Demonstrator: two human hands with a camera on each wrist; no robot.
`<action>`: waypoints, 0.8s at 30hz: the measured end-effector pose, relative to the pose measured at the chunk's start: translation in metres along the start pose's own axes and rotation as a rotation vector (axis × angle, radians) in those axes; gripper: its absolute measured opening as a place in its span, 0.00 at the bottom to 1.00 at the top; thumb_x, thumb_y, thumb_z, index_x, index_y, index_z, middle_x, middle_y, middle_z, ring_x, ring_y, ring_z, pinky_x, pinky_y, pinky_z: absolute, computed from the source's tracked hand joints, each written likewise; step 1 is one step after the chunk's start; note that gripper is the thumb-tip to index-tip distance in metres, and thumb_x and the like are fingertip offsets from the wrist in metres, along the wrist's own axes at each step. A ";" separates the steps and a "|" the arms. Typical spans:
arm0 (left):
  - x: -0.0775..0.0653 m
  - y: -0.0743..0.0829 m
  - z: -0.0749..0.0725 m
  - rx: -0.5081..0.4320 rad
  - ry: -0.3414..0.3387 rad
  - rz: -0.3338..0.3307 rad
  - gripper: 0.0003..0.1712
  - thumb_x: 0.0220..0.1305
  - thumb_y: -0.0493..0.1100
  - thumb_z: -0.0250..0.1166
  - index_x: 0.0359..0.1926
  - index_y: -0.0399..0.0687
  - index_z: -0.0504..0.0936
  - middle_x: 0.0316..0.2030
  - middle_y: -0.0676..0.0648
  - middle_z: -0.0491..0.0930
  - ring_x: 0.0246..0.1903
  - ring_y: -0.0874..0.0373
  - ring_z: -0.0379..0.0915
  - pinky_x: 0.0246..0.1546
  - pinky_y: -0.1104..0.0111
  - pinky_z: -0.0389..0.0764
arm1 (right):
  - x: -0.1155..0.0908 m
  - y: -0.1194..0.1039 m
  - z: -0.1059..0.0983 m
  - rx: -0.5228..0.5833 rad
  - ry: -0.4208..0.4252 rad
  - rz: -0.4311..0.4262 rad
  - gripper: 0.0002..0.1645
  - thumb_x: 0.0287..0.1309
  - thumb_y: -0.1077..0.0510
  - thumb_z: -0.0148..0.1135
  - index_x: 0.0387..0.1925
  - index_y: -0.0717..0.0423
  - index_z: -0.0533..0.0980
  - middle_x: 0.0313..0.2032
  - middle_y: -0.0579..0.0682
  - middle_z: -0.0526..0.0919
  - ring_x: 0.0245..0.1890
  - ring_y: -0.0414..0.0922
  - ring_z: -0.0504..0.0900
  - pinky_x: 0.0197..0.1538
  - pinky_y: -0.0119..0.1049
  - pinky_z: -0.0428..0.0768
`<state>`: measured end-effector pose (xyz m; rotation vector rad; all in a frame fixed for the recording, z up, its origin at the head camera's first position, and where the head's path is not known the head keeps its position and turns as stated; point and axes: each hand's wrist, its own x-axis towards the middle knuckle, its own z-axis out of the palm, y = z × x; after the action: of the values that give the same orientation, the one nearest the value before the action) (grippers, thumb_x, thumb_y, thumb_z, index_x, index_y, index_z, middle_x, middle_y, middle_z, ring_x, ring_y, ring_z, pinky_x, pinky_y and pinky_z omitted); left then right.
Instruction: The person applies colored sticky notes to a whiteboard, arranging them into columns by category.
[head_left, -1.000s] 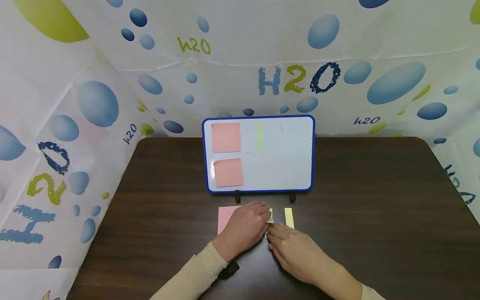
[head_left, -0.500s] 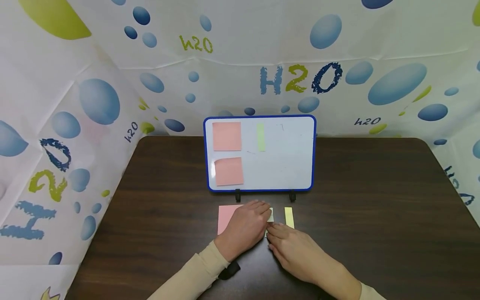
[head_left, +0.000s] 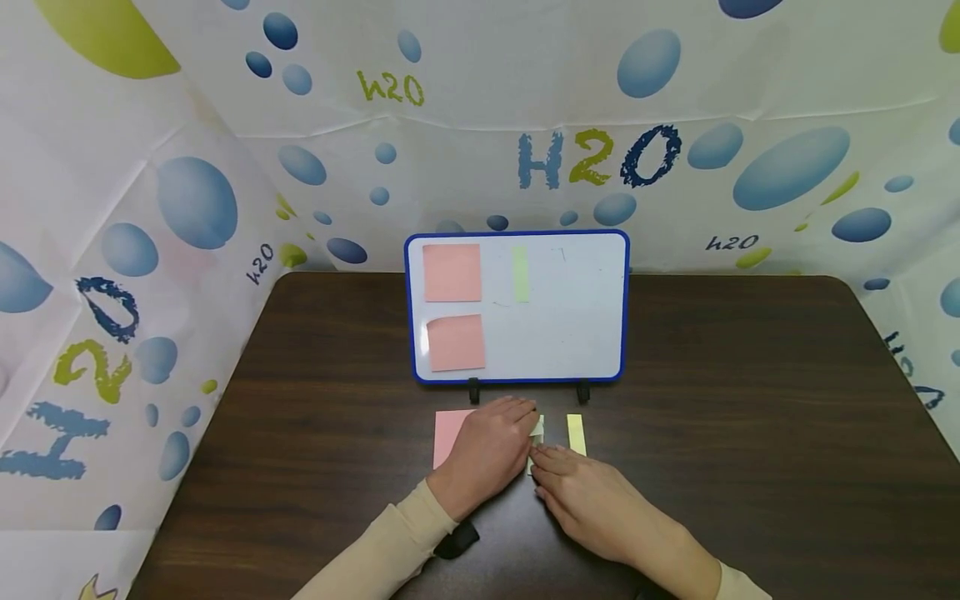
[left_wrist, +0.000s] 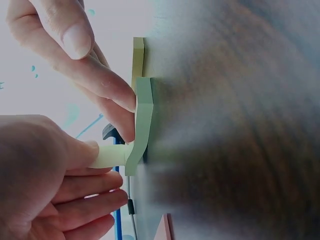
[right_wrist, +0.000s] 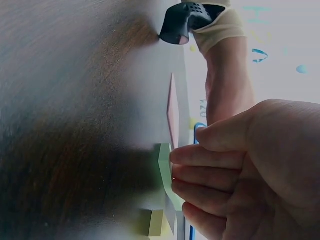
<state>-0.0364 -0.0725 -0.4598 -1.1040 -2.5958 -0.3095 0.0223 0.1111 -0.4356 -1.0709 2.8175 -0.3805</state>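
My left hand (head_left: 483, 437) pinches the end of a pale green sticky-note strip (left_wrist: 111, 156) between thumb and index finger. The strip bends up off its narrow green pad (left_wrist: 143, 112), which lies on the table. My right hand (head_left: 588, 500) holds the pad down, fingertips pressing on its top and fingers fairly straight in the right wrist view. From above, the two hands cover most of the green pad. To its right lies a narrow yellow sticky-note pad (head_left: 576, 433), and to its left a square pink pad (head_left: 450, 435), partly covered by my left hand.
Beyond the hands a blue-framed whiteboard (head_left: 558, 342) stands on black feet (head_left: 474, 391). Stuck on it are an upper pink note (head_left: 452, 273), a lower pink note (head_left: 457, 342) and a green strip (head_left: 521, 273). A black wrist camera (head_left: 456, 542) sits under the left sleeve.
Both hands stay almost in place. Between them, the pale green strip looks slightly more lifted than before. The head view has shifted a little.
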 end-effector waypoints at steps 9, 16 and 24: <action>0.000 -0.001 0.000 -0.046 0.069 -0.012 0.10 0.61 0.38 0.70 0.44 0.46 0.89 0.48 0.48 0.89 0.52 0.57 0.86 0.60 0.66 0.82 | 0.001 0.000 -0.002 -0.003 -0.007 -0.019 0.20 0.71 0.55 0.59 0.57 0.60 0.82 0.61 0.55 0.83 0.63 0.48 0.81 0.66 0.46 0.80; 0.000 -0.001 0.002 -0.046 0.102 -0.026 0.10 0.61 0.37 0.70 0.44 0.45 0.89 0.49 0.48 0.89 0.52 0.57 0.86 0.60 0.65 0.83 | 0.000 0.001 -0.002 0.016 -0.025 -0.001 0.20 0.71 0.54 0.58 0.58 0.59 0.82 0.62 0.55 0.82 0.64 0.48 0.81 0.66 0.46 0.80; 0.000 -0.001 -0.001 -0.060 0.112 -0.049 0.10 0.62 0.37 0.70 0.45 0.44 0.89 0.50 0.47 0.89 0.53 0.56 0.86 0.60 0.64 0.83 | 0.000 0.002 -0.002 0.029 -0.029 0.004 0.20 0.72 0.54 0.58 0.58 0.59 0.82 0.63 0.54 0.82 0.64 0.48 0.81 0.66 0.46 0.80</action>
<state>-0.0368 -0.0728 -0.4587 -1.0133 -2.5327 -0.4504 0.0207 0.1124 -0.4346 -1.0566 2.7794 -0.4001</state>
